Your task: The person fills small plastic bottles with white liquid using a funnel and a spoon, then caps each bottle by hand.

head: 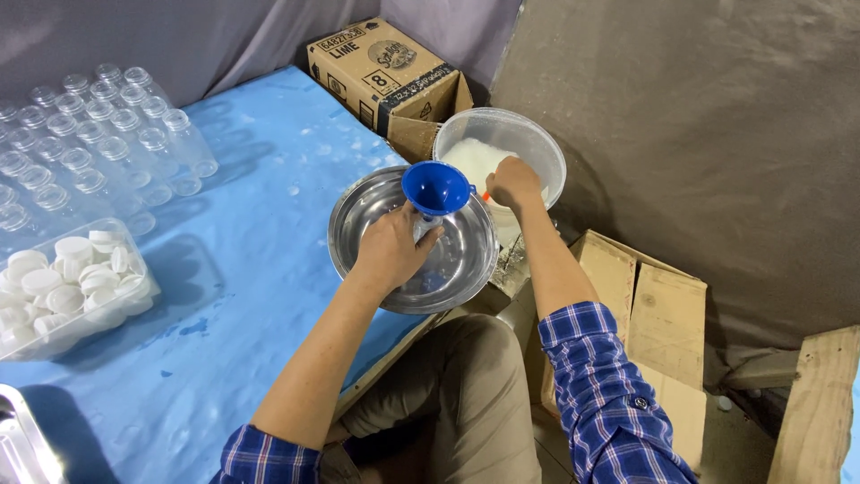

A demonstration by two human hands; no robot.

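On the far left of the blue-covered counter (251, 269), a clear plastic tub of white round caps (67, 282) sits near the edge, and behind it rows of clear empty plastic bottles (90, 134) lie packed side by side. A corner of a shiny metal tray (18, 444) shows at the lower left.

Toward the middle, the left hand (390, 251) reaches forward from a rolled blue plaid sleeve, forearm bare and stretched diagonally up over the counter's edge. Its fingers are curled around a small clear bottle (428, 229), gripping it upright inside a wide round stainless-steel bowl (358, 215) that rests at the counter's right edge. A bright blue plastic funnel (436, 186) stands in the bottle's mouth, just above the thumb and fingers.

Behind the bowl, a brown cardboard box (381, 76) with open flaps stands against the grey cloth backdrop.

To the right, the right hand (513, 182) extends from the other plaid sleeve, wrist bent downward, into a translucent round plastic bucket (537, 143) holding white powder (475, 161). The hand is closed around something with a small orange part showing beneath it; what it is cannot be told. This bucket sits just beside the bowl, off the counter, so the two hands are near each other.

Further right, pale wooden boards (663, 323) lean by the person's knee.
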